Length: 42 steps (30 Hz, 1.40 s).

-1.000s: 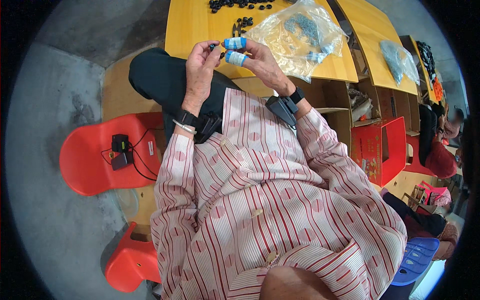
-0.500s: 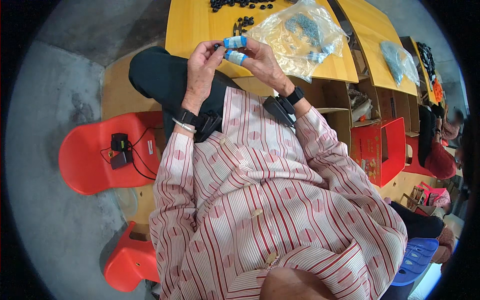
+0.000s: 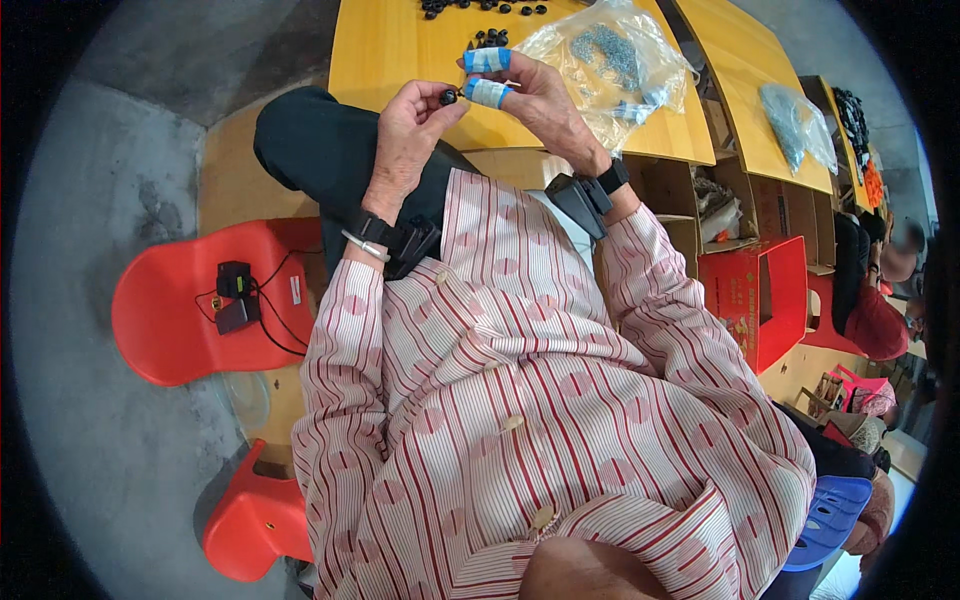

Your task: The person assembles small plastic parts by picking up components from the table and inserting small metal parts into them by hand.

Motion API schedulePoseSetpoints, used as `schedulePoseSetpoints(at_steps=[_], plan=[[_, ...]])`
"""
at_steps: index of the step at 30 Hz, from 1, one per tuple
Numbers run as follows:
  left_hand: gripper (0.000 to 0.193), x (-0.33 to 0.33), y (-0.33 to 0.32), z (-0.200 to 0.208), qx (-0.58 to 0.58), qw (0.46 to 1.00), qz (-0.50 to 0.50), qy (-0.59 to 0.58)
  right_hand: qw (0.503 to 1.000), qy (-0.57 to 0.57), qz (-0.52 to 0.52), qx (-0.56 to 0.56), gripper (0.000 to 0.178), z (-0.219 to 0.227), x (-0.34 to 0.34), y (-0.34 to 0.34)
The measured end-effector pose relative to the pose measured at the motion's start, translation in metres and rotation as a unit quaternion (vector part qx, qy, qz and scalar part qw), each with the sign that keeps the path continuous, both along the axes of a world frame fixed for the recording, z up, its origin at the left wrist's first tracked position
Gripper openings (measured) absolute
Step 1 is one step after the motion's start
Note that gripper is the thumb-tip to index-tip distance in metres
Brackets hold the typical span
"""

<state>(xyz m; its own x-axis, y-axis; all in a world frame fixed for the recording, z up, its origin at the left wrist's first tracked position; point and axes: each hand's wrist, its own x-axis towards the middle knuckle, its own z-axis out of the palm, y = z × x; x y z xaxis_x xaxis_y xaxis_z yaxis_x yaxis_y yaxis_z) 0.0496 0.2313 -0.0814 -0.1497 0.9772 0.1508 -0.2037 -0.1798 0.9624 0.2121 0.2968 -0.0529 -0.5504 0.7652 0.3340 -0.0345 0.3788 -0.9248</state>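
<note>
Between thumb and fingers, my left hand (image 3: 405,140) pinches a small round black part (image 3: 447,97), like a knob or cap. Close beside it on the right is my right hand (image 3: 550,110), its thumb and forefinger wrapped in blue and white tape. Those two taped fingers are spread apart, with the thumb tip by the black part; I make out nothing gripped between them. Beyond the hands, several similar black parts (image 3: 490,38) lie on the yellow table (image 3: 385,50). A clear plastic bag (image 3: 665,85) of small silvery metal pieces rests to their right.
Another yellow table (image 3: 745,60) stands to the right, with a second plastic bag (image 3: 800,125) on it. A red box (image 3: 740,300) is below. At left are a red chair (image 3: 165,315) bearing black devices with cables and another red seat (image 3: 250,520). Other people sit far right.
My right hand's taped fingers have spread apart and the hand has shifted slightly right. The black part shows more fully in my left hand, which has barely moved.
</note>
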Motion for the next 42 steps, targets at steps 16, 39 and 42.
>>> schedulePoseSetpoints(at_steps=[16,39,42], plan=[[0.024,-0.006,-0.005,0.005,-0.015,0.996,-0.088,0.006,0.999,-0.045,0.019,-0.021,0.032,-0.002,0.006,0.001],[0.015,-0.004,-0.004,0.002,-0.012,0.995,-0.064,0.079,0.994,-0.067,0.040,0.078,0.034,0.007,0.012,0.006],[0.015,-0.003,-0.004,0.003,-0.011,0.994,-0.059,0.092,0.994,-0.074,0.047,0.072,0.033,0.012,0.012,0.004]])
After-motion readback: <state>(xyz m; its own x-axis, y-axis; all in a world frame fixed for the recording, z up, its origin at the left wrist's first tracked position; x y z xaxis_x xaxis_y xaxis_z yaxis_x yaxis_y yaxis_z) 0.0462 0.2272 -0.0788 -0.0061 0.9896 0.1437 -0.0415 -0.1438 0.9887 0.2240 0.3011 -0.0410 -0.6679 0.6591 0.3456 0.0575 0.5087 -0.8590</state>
